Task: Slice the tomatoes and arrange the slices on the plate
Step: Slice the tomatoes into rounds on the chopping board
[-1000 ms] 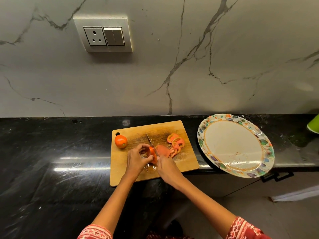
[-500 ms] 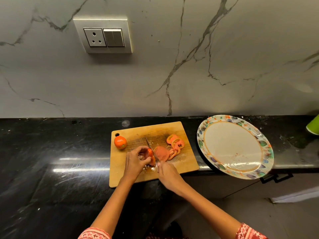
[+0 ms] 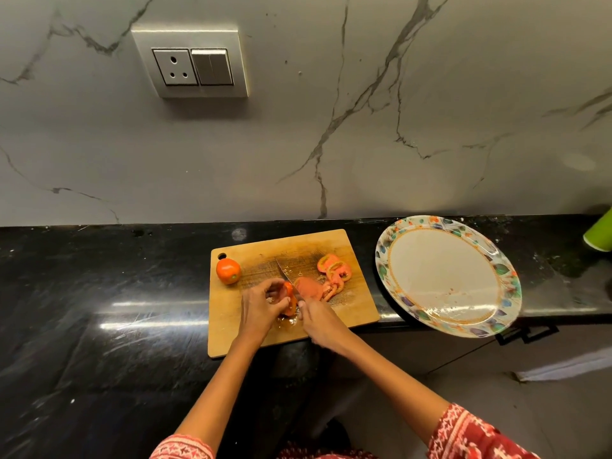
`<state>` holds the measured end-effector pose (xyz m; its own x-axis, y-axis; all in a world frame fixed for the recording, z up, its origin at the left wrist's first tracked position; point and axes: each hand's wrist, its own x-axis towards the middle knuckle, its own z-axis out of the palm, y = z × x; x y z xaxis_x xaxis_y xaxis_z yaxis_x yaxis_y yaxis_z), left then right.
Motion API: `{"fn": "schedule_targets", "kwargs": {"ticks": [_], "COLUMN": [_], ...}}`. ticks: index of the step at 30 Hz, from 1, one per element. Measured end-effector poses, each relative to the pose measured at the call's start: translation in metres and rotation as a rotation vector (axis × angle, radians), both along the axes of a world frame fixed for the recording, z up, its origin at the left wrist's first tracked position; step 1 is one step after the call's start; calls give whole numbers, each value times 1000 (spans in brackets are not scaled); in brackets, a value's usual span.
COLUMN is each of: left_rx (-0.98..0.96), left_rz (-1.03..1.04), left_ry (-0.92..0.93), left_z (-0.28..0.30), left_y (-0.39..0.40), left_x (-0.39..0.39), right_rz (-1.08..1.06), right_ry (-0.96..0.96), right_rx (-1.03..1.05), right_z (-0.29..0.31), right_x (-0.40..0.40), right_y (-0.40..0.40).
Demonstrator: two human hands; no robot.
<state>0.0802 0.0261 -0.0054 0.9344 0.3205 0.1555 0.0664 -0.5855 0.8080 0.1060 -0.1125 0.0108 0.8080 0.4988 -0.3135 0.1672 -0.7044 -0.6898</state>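
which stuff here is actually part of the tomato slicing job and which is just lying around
In use:
knife in the right hand
tomato piece held by the left hand
slices
whole tomato
board
plate

Lying about:
green cup
wall socket

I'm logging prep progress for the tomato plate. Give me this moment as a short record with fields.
left hand: holds the tomato piece being cut
right hand: grips the knife
cut slices: on the cutting board, right of the blade
whole tomato: uncut, board's far left corner
plate: no slices yet
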Motion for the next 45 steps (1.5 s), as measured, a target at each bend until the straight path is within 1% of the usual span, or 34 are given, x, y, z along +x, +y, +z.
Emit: {"fn": "schedule_targets", "kwargs": {"ticks": [5,9,14,18,21,25,28,31,36,40,43,45], "left_rx": [0,2,-21,30,33,89,-39,-169,-248,-331,-429,-442], "left_rz": [57,9,84,59,11,-20,31,92,134,156,261,368], "left_ry": [5,28,45,58,88,94,62,94,170,169,197,246], "left_z": [0,-1,0,0,1,6,12,14,10,10,5,2], "left_y": [7,-1,6,8,12,12,20,34,42,44,42,40], "left_x": [1,1,3,4,6,6,8,7,0,0,2,5], "right_rz": [34,18,55,41,65,100,128,117,75,60,19,7], "right_ry": [26,32,65,57,48,30,3,-7,-45,-54,-35,-37], "right_rx": [24,40,34,45,32,4,-41,-80,-86,-71,-50,-73], "right_z": [-2,-1,-6,-5,-2,0,-7,-11,-9,-12,-13,-13], "right_x": [-14,-6,-14,-13,-13,-12,-16,-20,-19,-29,-39,-43], "right_y": [-11,-6,-11,-8,-9,-11,-15,-21,-14,-7,-2,0]}}
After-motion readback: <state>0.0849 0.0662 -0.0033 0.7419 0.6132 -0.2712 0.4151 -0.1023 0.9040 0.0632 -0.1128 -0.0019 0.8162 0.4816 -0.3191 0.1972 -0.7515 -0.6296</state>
